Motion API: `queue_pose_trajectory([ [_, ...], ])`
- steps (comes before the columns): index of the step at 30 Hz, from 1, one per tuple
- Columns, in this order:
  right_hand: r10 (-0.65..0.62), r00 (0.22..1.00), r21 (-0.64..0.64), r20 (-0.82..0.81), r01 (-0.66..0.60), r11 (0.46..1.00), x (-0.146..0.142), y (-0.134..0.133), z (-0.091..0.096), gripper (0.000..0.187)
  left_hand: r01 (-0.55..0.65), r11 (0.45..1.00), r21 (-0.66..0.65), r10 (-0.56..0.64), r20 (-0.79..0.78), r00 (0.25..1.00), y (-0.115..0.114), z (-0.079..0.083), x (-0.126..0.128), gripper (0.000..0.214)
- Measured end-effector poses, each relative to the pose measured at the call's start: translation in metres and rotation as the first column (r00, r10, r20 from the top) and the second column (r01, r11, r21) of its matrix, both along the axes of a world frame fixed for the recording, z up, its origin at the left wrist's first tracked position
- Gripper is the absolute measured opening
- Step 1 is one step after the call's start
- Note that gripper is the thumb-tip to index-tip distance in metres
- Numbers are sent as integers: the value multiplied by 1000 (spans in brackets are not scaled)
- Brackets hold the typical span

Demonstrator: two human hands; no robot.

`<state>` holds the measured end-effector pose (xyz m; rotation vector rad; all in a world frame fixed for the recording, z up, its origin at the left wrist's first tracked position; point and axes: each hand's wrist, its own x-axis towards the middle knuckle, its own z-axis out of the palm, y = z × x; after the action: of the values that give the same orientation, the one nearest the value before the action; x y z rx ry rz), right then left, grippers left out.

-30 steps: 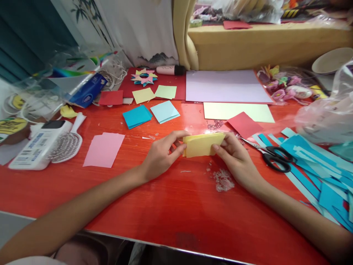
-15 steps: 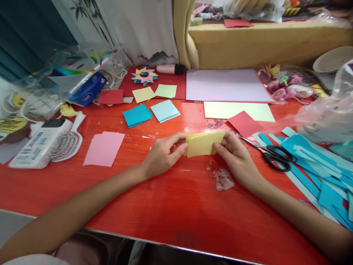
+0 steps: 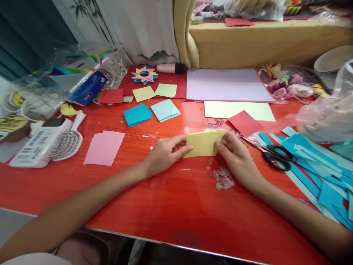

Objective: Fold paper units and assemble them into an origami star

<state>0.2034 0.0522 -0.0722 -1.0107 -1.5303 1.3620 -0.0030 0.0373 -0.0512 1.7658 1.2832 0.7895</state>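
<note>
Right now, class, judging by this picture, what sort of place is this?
Likely a table in a home, used for papercraft: the yellow paper being held, the scissors and the hairbrush suggest it.

Yellow sheets (image 3: 204,144): matt, smooth paper. Bench (image 3: 154,206): glossy, wood-grained surface. Scissors (image 3: 266,150): metal and black plastic. White curtain (image 3: 140,29): matt cloth.
</note>
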Motion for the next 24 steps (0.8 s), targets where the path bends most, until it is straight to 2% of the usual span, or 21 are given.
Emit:
queue_pose_trajectory([
  [6,62,998,17,32,-62,998,-1,-1,0,14,33,997,-70,-29,55,998,2,-2,-2,21],
  [12,71,990,67,126,-80,995,3,2,-7,21,64,994,-87,-63,17,998,4,-5,0,21],
  [14,59,992,44,112,-64,997,4,3,-8,20,133,988,-75,-137,-46,990,8,1,-4,20],
  [17,59,996,14,66,-60,998,4,4,-7,20,304,952,-19,-299,-251,920,17,27,-26,14],
  [18,61,996,11,58,-62,998,4,4,-7,20,280,959,35,-255,-320,912,20,39,-38,15],
  [20,63,997,13,54,-63,998,4,5,-8,19,103,981,165,-26,-415,909,23,63,-70,20],
  [22,62,997,21,54,-64,998,4,6,-9,20,-90,979,185,181,-569,802,22,77,-107,23],
  [23,63,996,27,56,-64,998,4,6,-10,21,-160,975,153,221,-645,732,20,79,-127,26],
  [24,65,996,33,61,-67,997,4,6,-10,22,-190,976,111,210,-720,661,17,78,-145,30],
])
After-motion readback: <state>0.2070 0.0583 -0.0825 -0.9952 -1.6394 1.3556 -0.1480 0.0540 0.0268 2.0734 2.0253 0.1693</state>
